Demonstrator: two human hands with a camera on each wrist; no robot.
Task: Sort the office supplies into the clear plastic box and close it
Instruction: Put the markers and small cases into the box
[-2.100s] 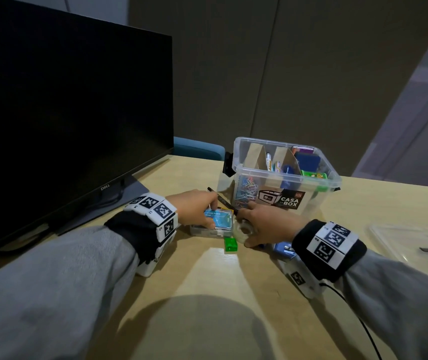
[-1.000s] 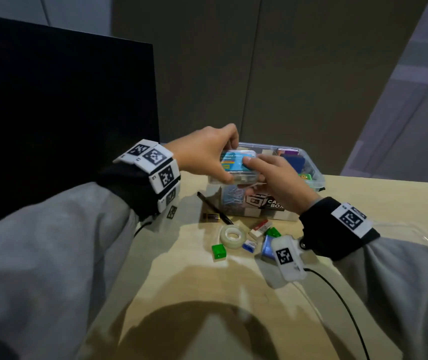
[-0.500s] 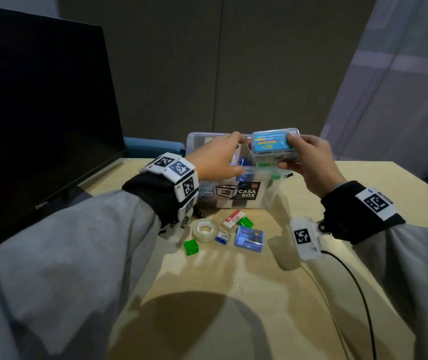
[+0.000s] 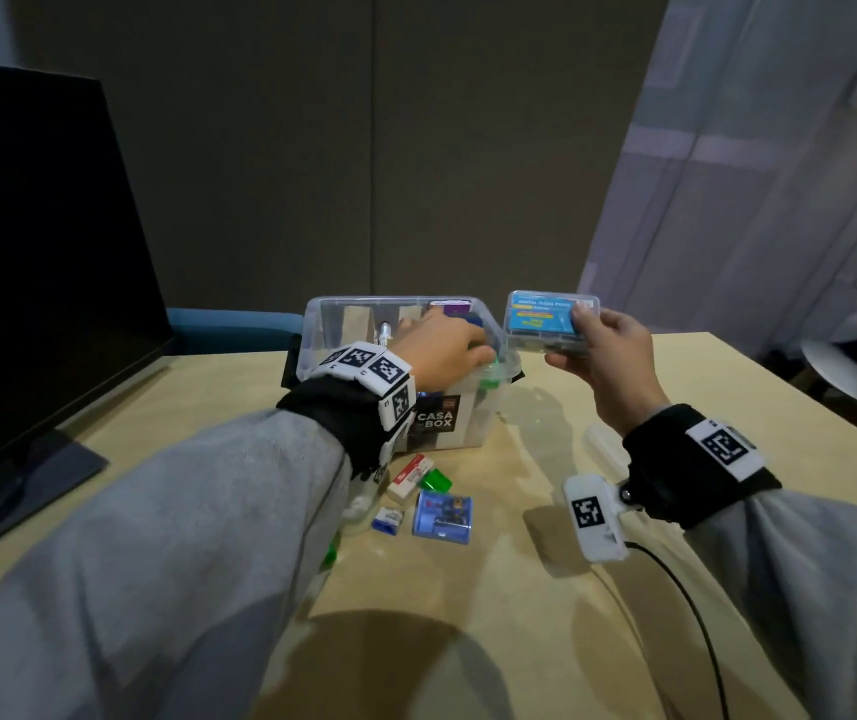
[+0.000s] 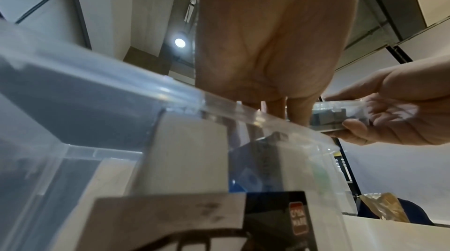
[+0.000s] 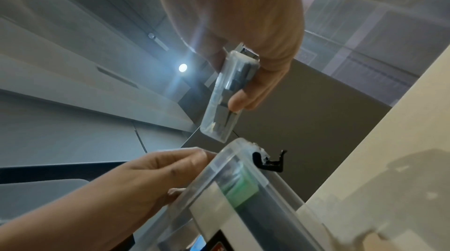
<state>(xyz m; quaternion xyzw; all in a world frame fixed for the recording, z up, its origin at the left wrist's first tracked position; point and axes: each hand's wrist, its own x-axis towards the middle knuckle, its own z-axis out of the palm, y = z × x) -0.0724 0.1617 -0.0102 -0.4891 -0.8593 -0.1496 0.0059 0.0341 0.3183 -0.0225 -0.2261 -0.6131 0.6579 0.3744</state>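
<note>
Head view is showing my right hand [image 4: 608, 366] holding a small clear case with a blue label [image 4: 548, 319] right of centre in the frame, thumb on its labelled face and fingers curled under it. I am keeping it lifted just beside the clear plastic box [image 4: 312, 330], apart from the rim, seemingly waiting for room inside. My left hand [image 4: 439, 350] is reaching over the near rim into the right-hand part of the box, fingers bent down among the contents near a green item [image 4: 488, 379]; whether it is gripping anything I cannot tell, and the left wrist view is only showing the palm above the rim. I judge it is clearing a slot for the case.

Below the box, lower centre of the frame, an eraser [image 4: 409, 476], a green sharpener [image 4: 436, 481] and a blue-tinted case [image 4: 443, 518] are lying on the table [image 4: 519, 641], still to be sorted. The box is standing open, with no lid on it.
</note>
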